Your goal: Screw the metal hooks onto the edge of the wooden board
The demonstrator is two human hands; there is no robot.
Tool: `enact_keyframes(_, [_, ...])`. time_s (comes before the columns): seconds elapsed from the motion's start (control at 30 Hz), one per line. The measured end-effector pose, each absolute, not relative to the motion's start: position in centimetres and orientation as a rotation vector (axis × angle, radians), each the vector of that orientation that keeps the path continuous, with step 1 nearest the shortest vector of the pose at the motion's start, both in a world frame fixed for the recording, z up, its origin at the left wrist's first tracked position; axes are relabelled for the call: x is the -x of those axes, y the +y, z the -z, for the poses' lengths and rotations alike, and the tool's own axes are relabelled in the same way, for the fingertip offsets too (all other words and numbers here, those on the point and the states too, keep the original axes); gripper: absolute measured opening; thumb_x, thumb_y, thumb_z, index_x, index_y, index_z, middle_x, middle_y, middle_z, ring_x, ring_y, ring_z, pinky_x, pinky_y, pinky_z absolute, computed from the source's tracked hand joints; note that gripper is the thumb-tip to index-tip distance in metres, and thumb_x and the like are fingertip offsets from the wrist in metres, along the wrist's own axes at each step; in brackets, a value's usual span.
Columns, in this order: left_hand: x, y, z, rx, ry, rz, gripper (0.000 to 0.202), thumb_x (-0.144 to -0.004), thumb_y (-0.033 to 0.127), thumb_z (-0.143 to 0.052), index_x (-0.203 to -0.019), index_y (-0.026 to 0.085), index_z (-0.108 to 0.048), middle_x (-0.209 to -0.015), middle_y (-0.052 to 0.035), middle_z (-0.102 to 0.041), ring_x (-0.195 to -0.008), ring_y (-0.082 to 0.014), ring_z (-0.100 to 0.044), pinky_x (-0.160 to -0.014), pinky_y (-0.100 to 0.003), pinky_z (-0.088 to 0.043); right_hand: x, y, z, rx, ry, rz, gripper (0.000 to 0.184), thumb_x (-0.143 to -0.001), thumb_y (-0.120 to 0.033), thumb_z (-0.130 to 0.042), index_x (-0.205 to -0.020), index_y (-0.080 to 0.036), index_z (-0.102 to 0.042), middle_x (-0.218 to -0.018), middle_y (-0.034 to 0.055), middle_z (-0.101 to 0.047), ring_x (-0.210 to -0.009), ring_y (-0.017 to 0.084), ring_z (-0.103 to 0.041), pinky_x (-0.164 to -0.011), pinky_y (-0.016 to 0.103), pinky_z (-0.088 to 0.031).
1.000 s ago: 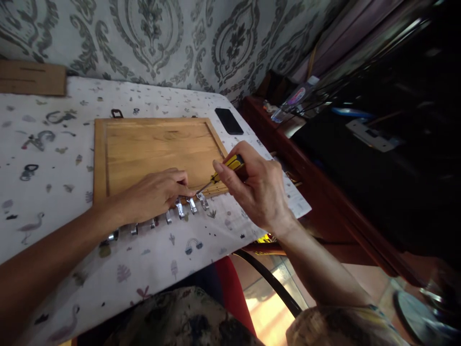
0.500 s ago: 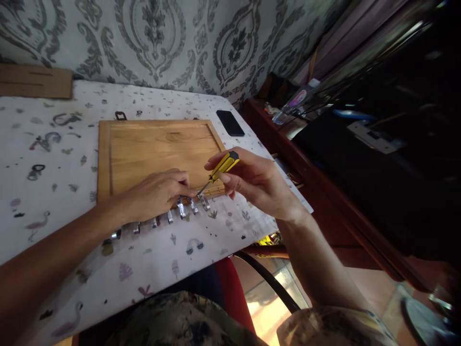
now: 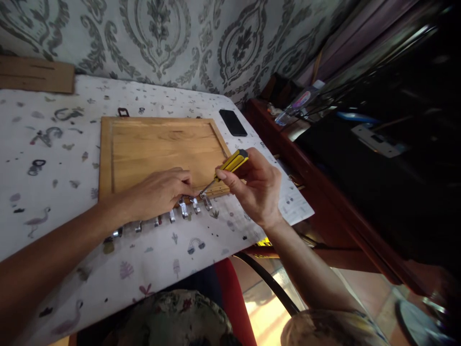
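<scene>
Lying nearest, below the left hand and the right hand: the person's patterned clothing, a red surface beside it, and a curved black bar below the right hand. Next out, a white tablecloth printed with flamingos and leaves.

Row of shiny metal hooks along the near edge of a framed wooden panel, some under and beside the left hand, the rightmost between the two hands. Left hand lies across the panel's near edge, fingers bent, forefinger reaching toward the hooks; cannot tell whether it pinches anything. Right hand grips a screwdriver, thumb and fingers closed on the yellow-and-black handle. Shaft slants down toward the left hand; tip just beside its fingertips, exact contact too small to make out.

Panel lies flat, reaching away beyond both hands. Right of the right hand, dark red wooden furniture and a flat metal plate. Past the right hand, beside the panel, a black smartphone. Past the left hand, at the panel's far edge, a small dark loop. Beyond the right hand, a tilted clear plastic bottle. Far left of the left hand, a cardboard piece. Farthest, beyond both hands, a grey damask-patterned backdrop.
</scene>
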State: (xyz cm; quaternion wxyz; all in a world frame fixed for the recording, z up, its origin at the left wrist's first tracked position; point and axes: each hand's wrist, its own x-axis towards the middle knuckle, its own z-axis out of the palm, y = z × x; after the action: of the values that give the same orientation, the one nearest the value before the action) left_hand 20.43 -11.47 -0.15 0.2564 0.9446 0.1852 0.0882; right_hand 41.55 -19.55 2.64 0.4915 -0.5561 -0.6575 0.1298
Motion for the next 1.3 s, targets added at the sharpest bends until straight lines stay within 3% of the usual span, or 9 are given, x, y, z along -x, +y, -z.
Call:
enact_keyframes(0.27, [-20.5,-11.5,0.0,-2.543,0.547,-0.175,0.042,-0.098,0.006,-0.049,-0.118,0.028,-0.079,-0.102,-0.0042,-0.065,-0.1,-0.0199,-0.062,-0.085,-0.031,-0.044,-41.4,-19.1,-2.2,1.263,-1.538,-0.437,0.045,-0.084,-0.055,-0.082,-0.078,-0.026,-0.048,-0.064,-0.0065,-0.05,-0.054,0.01,-0.049,-0.05,0.027,-0.044])
enact_keyframes(0.53, [-20.4,-11.5,0.1,-2.574,0.545,-0.2,0.043,-0.096,0.006,-0.049,-0.116,0.028,-0.08,-0.1,-0.0039,-0.065,-0.097,-0.0194,-0.062,-0.081,-0.03,-0.044,-42.3,-20.0,-2.9,1.195,-1.564,-0.737,0.041,-0.09,-0.057,-0.075,-0.103,-0.019,-0.069,-0.094,0.0024,-0.073,-0.065,0.009,-0.062,-0.059,0.025,-0.055])
enact_keyframes(0.7, [-20.3,-11.6,0.2,-2.593,0.52,-0.228,0.042,-0.096,0.006,-0.047,-0.111,0.026,-0.08,-0.101,-0.0036,-0.066,-0.096,-0.0185,-0.062,-0.082,-0.03,-0.043,-42.2,-19.9,-2.8,1.17,-1.606,-0.751,0.037,-0.088,-0.055,-0.078,-0.09,-0.019,-0.069,-0.085,0.0002,-0.071,-0.058,0.008,-0.061,-0.056,0.024,-0.055])
enact_keyframes(0.9, [-20.3,-11.6,0.3,-2.593,0.478,-0.269,0.033,-0.101,0.013,-0.049,-0.104,0.025,-0.08,-0.096,-0.0029,-0.066,-0.09,-0.0167,-0.06,-0.074,-0.028,-0.041,-41.3,-19.2,-2.0,1.277,-1.636,-0.48,0.04,-0.09,-0.059,-0.074,-0.085,-0.02,-0.064,-0.071,-0.0033,-0.061,-0.057,0.01,-0.057,-0.053,0.024,-0.049])
enact_keyframes(1.03, [-20.4,-11.8,-0.1,-2.609,0.524,-0.21,0.035,-0.101,0.014,-0.049,-0.11,0.025,-0.081,-0.096,-0.0037,-0.065,-0.09,-0.0175,-0.06,-0.074,-0.028,-0.041,-41.0,-19.2,-1.7,1.325,-1.629,-0.388,0.041,-0.091,-0.059,-0.072,-0.083,-0.021,-0.061,-0.067,-0.004,-0.057,-0.057,0.01,-0.053,-0.054,0.025,-0.046])
enact_keyframes(1.3, [-20.0,-11.3,-0.4,-2.547,0.482,-0.266,0.036,-0.102,0.018,-0.048,-0.114,0.028,-0.081,-0.102,-0.0039,-0.072,-0.095,-0.0186,-0.066,-0.084,-0.03,-0.048,-41.3,-19.3,-2.0,1.285,-1.644,-0.455,0.038,-0.092,-0.057,-0.073,-0.086,-0.021,-0.061,-0.067,-0.0049,-0.058,-0.056,0.01,-0.057,-0.054,0.024,-0.046])
